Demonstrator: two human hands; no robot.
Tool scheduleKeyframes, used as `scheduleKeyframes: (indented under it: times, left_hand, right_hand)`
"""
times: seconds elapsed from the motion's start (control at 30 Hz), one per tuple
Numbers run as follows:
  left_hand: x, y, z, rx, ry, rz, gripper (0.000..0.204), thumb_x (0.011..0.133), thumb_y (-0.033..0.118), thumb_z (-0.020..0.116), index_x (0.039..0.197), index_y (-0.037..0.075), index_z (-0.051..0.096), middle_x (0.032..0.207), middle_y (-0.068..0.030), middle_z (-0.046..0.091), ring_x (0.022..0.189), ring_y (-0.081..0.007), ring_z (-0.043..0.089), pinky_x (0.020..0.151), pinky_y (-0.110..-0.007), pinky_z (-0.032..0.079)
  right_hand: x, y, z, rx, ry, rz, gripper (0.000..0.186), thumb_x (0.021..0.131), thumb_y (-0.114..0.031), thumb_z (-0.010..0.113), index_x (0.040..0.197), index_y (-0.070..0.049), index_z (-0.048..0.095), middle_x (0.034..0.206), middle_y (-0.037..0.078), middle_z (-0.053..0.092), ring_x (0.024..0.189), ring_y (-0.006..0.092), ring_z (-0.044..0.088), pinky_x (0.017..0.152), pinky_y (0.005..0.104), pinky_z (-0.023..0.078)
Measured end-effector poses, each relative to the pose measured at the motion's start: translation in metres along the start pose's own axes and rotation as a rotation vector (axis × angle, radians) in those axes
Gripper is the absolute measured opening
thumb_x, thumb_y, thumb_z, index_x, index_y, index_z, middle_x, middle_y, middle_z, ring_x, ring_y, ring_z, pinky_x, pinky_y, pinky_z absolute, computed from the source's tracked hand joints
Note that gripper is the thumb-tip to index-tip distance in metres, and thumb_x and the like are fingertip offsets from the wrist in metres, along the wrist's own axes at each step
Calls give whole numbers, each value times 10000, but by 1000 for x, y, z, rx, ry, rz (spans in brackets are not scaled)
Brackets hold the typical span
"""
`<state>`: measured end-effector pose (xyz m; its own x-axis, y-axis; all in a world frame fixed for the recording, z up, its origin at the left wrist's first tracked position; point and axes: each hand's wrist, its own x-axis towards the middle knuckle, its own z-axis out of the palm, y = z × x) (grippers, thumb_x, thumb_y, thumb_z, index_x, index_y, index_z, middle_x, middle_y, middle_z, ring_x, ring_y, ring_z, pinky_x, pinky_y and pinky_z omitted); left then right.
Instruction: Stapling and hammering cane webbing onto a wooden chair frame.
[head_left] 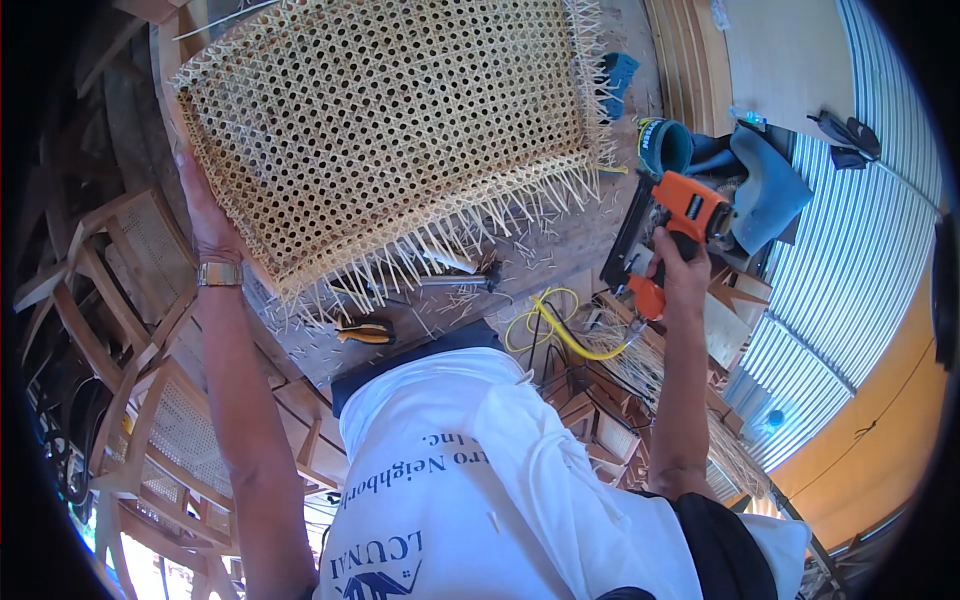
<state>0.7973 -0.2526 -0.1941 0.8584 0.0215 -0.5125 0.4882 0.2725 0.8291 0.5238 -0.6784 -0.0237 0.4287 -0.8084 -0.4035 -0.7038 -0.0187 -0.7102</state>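
Nearest the camera we see our white shirt [570,480], printed in dark letters. At the far left, wooden chair frames [165,440] with pale cane insets crowd close, leaving our left arm little room on that side. Our left hand [212,225], with a metal wristwatch [220,274] below it, lies against the left edge of the woven cane panel [390,130]; part of the hand is behind that edge, so we cannot tell how tightly the fingers close. The panel spreads over the upper left of the wooden workbench [570,245], its right and near edges fringed with loose strands. Just below the fringe lie orange-and-black-handled pliers [365,332] and a metal-shafted tool [455,280], with cane clippings scattered about. A yellow hose [575,345] curves right to the base of the orange-and-black nail gun [690,205]. Our right hand [683,265] is wrapped firmly round its handle, holding it well apart from the panel, with open room between them above the bench. Just beyond the gun a teal cylindrical container [649,150] shows its open mouth; its inside is too dark to read. Farther right, corrugated sheeting [810,355] bounds the space.
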Motion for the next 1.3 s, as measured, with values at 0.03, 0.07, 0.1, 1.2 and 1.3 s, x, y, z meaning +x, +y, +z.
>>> scheduleKeyframes:
  times: [0.03, 0.07, 0.1, 1.2, 1.3]
  left_hand:
    - [0, 1, 3, 6, 17, -5, 690, 1024, 560, 358, 1521, 84, 328, 1477, -76, 451, 1307, -224, 488, 1089, -378, 409]
    - [0, 0, 1, 2, 21, -5, 690, 1024, 560, 358, 1521, 84, 328, 1477, -76, 451, 1307, -224, 488, 1089, -378, 409]
    - [2, -2, -2, 9, 15, 25, 681, 1028, 550, 355, 1524, 84, 324, 1482, -76, 446, 1312, -224, 484, 1091, -378, 408]
    - [3, 1, -5, 54, 65, 43, 694, 1015, 565, 380, 1496, 64, 370, 1447, -90, 485, 1271, -236, 518, 1068, -377, 429]
    - [4, -2, -14, 2, 1, 2, 685, 1012, 571, 390, 1473, 65, 395, 1412, -90, 513, 1249, -238, 531, 1057, -390, 442]
  right_hand:
    - [0, 7, -1, -2, -2, 44, 198, 889, -152, 725, 976, -40, 587, 645, 16, 568, 513, 106, 547, 484, 266, 456]
    - [0, 12, -1, -3, -12, 88, 198, 888, -159, 725, 972, -49, 583, 636, 18, 565, 510, 108, 546, 482, 269, 458]
    - [-2, 18, -1, 25, -20, 143, 208, 886, -180, 724, 972, -63, 576, 646, 20, 566, 510, 119, 552, 481, 280, 468]
    - [-3, 80, 11, 328, -129, 471, 225, 905, -232, 713, 916, -96, 534, 669, 5, 543, 526, 135, 549, 529, 340, 507]
    - [1, 110, 19, 486, -187, 553, 241, 910, -285, 718, 936, -117, 548, 656, -10, 536, 527, 122, 538, 540, 314, 494]
